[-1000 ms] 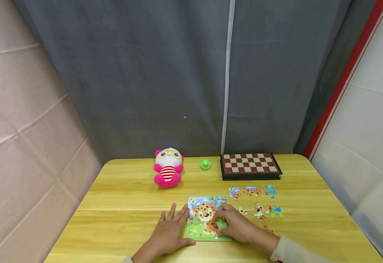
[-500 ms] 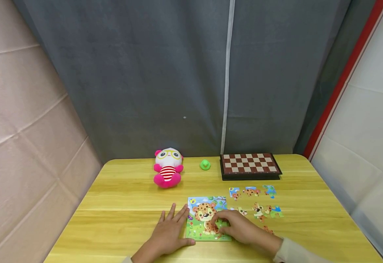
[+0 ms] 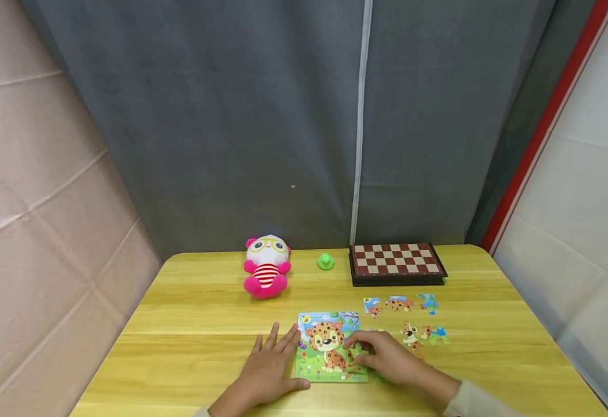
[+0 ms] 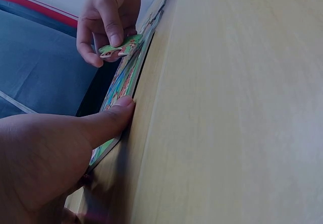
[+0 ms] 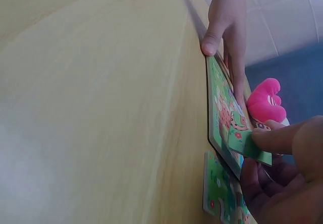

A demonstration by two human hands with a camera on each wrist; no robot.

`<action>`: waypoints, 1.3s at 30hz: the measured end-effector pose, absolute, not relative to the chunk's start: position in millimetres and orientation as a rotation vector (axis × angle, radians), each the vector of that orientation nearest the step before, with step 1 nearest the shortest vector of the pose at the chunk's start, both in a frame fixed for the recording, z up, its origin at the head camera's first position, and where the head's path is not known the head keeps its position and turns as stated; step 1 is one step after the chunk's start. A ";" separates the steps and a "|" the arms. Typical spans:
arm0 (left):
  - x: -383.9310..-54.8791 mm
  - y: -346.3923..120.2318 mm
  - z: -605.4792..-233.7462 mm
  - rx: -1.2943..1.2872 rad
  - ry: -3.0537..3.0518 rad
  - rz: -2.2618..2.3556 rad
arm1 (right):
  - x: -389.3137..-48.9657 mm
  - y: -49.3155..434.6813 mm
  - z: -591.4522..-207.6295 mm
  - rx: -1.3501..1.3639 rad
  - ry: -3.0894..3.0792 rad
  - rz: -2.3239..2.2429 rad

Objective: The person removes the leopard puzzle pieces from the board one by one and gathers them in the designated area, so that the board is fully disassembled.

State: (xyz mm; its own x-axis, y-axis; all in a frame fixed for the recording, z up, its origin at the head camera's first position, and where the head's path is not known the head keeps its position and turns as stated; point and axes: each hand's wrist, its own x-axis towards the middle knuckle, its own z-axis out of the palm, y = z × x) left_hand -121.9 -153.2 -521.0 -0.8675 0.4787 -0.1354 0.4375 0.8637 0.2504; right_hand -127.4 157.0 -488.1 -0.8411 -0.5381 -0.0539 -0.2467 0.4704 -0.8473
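My left hand (image 3: 268,365) lies with fingers spread, thumb and fingertips touching the left side of a square jigsaw board (image 3: 311,370). The board carries a cartoon leopard on green grass under a blue sky. Over its right side, my right hand (image 3: 389,356) pinches a puzzle piece between thumb and fingers. In the right wrist view this puzzle piece (image 5: 246,144) shows green with a red flower, tilted just above the board. From the left wrist view the same puzzle piece (image 4: 122,46) appears raised at the board's far end.
Several loose puzzle pieces (image 3: 410,334) lie right of the board, some hidden by my right hand. Another green piece (image 5: 217,188) lies close to the board's edge. Behind are a pink panda plush (image 3: 265,271), a green toy duck (image 3: 326,262) and a folded chessboard (image 3: 397,262).
My right hand has drawn back slightly to the right, still at the board's right side, covering different loose pieces. The left hand and the board have stayed put.
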 end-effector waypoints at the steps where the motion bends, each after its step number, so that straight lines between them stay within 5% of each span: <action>1: -121.8 -153.2 -520.7 0.704 2.842 0.318 | -127.2 159.0 -487.4 -0.655 2.412 -1.315; 39: -122.6 -154.8 -522.7 0.716 2.843 0.329 | -106.0 277.9 -487.0 -0.429 2.367 -1.500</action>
State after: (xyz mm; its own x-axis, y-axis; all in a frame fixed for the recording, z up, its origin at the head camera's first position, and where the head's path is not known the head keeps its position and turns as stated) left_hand -122.6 -154.8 -522.7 -0.8651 0.4846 -0.1298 0.4422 0.8587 0.2591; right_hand -106.0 277.9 -487.0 -0.9088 -0.4062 -0.0954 -0.0870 0.4082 -0.9087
